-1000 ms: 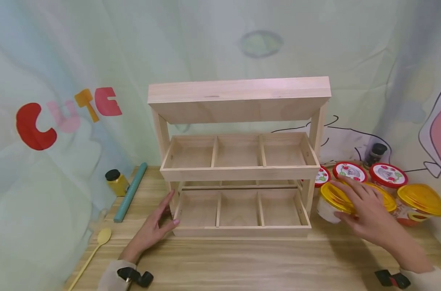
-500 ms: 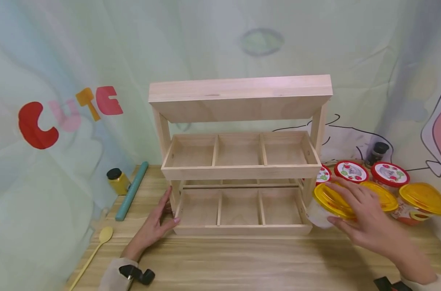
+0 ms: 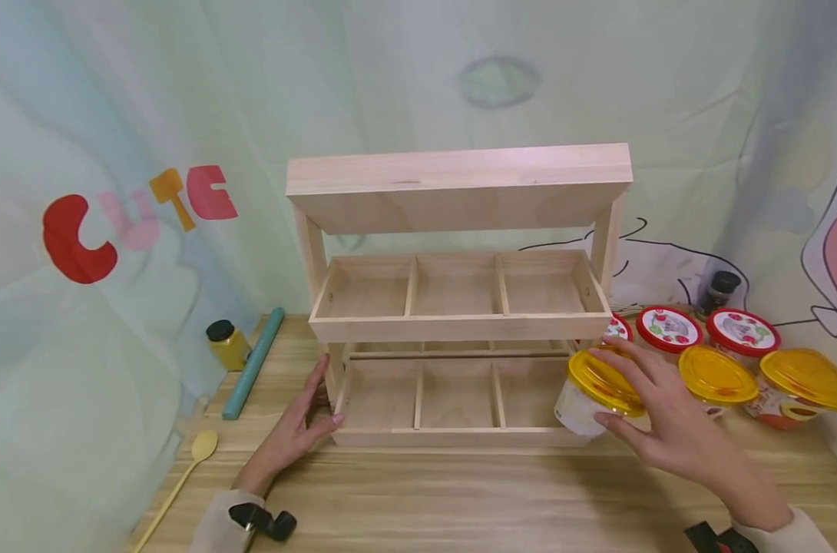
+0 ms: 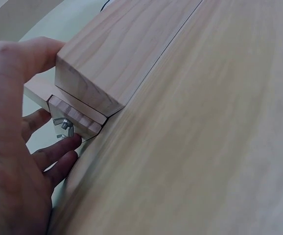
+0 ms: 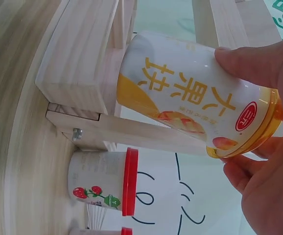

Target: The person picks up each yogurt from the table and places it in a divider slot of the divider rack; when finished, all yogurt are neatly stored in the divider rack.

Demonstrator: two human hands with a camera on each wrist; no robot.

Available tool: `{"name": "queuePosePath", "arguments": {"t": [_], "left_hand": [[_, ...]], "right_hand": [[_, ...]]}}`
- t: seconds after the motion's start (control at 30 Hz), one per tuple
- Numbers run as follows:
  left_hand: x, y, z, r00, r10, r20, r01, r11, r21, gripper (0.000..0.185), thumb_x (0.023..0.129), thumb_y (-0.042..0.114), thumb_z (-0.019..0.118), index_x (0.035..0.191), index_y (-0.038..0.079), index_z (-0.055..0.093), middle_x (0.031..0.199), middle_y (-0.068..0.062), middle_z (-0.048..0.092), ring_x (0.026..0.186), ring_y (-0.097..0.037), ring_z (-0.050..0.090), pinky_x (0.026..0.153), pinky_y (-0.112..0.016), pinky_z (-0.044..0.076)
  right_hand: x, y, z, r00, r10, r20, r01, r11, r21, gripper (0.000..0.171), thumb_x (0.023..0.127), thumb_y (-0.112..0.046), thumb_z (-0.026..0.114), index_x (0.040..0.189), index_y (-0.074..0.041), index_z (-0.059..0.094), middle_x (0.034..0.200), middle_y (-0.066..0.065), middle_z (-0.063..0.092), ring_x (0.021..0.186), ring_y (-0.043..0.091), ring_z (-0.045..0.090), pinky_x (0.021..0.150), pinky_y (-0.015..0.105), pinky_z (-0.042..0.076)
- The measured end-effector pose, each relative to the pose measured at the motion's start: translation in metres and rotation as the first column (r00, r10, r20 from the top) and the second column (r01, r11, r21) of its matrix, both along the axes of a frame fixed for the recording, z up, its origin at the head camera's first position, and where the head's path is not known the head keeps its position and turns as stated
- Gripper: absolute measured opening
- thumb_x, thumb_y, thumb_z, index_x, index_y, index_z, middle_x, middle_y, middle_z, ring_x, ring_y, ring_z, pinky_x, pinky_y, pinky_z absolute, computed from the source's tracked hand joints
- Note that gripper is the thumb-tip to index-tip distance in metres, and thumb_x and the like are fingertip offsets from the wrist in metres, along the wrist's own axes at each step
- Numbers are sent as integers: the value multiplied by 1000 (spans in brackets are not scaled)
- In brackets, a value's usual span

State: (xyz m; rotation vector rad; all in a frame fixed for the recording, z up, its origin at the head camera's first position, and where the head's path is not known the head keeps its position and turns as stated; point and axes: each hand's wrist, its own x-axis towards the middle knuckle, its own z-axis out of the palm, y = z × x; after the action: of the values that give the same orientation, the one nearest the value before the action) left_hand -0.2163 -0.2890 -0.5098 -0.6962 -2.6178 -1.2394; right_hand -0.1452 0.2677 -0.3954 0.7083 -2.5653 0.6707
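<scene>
A pale wooden two-tier shelf [image 3: 460, 439], with three compartments in each tray, stands mid-table in the head view. My left hand [image 3: 290, 434] holds its lower left corner. In the left wrist view, the thumb touches the tray's end [image 4: 90, 88], while fingers bend beside a wing nut [image 4: 65, 125] on the frame. My right hand [image 3: 674, 430] grips a white yogurt cup [image 3: 577, 407] near its yellow lid. The cup is tilted, off the table, at the lower tray's right end. Peach pictures mark its side in the right wrist view.
Two more yellow-lidded cups [image 3: 717, 375] stand right, before several red-lidded cups [image 3: 669, 329]. A black-capped jar [image 3: 718, 292] is behind them. On the left are a yellow jar [image 3: 228, 347], a teal rod [image 3: 253, 365] and a yellow spoon [image 3: 203, 447]. Curtains hang behind.
My right hand has lifted the yogurt cup and carried it left, from among the other cups to the shelf's right end. The left hand stays on the shelf corner.
</scene>
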Motion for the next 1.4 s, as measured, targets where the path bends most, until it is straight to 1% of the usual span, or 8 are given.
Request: {"name": "queuePosePath", "arguments": {"t": [0.27,0.4,0.47,0.53,0.77,0.87,1.0,1.4], "left_hand": [[1,-1,1,1000,-14,5,14,1000,10,103,98,12,74,175,24,6,164,-28,46,134,-24,60,108,-31,52],[0,0,1,1000,-24,0,24,1000,17,103,98,11,74,175,23,6,163,-28,48,133,-24,61,107,-31,52],[-1,1,1,1000,-28,-3,28,999,20,103,98,10,74,175,22,6,162,-29,49,132,-20,61,107,-30,52],[-1,1,0,999,-30,-12,31,999,19,103,98,10,74,175,21,7,161,-29,50,132,-19,61,107,-30,52],[-2,0,-1,999,-37,-28,38,999,30,102,98,8,74,175,19,9,161,-31,48,131,-17,61,106,-32,53],[-1,0,-1,999,-40,-30,41,999,35,102,98,7,74,175,19,9,159,-32,50,129,-17,62,105,-32,54],[-1,0,-1,999,-31,-28,32,999,29,102,98,8,74,175,19,8,160,-32,49,130,-19,62,105,-32,53],[0,1,1,1000,-29,4,29,999,27,103,99,11,74,175,22,6,166,-28,43,133,-17,60,106,-33,54]], "right_hand": [[5,-12,-1,1000,6,-12,-6,1000,22,95,78,-18,96,159,-30,50,169,8,43,146,35,45,101,74,52],[3,-19,-3,999,24,-28,-23,1000,9,93,78,-17,96,158,-31,51,171,5,42,150,25,41,121,30,44],[1,-22,-4,999,39,-26,-39,999,1,91,78,-18,96,157,-31,52,171,5,42,151,23,40,121,12,29],[0,-26,-4,998,62,-17,-62,998,-9,89,79,-18,95,157,-30,53,171,6,42,152,23,40,118,4,18],[-7,-40,-7,993,113,-21,-113,994,-3,86,81,-20,94,157,-28,53,172,4,42,154,27,44,123,9,18],[-9,-46,-8,994,109,-24,-109,994,28,87,81,-24,94,157,-29,52,172,1,42,153,27,47,125,25,35],[-11,-55,-7,993,113,-21,-112,992,57,87,83,-29,93,158,-32,50,173,-3,40,153,26,49,116,50,51],[-23,-83,-13,975,222,-3,-222,975,-10,77,90,-28,87,158,-29,51,170,2,43,148,31,53,111,61,53]]}}
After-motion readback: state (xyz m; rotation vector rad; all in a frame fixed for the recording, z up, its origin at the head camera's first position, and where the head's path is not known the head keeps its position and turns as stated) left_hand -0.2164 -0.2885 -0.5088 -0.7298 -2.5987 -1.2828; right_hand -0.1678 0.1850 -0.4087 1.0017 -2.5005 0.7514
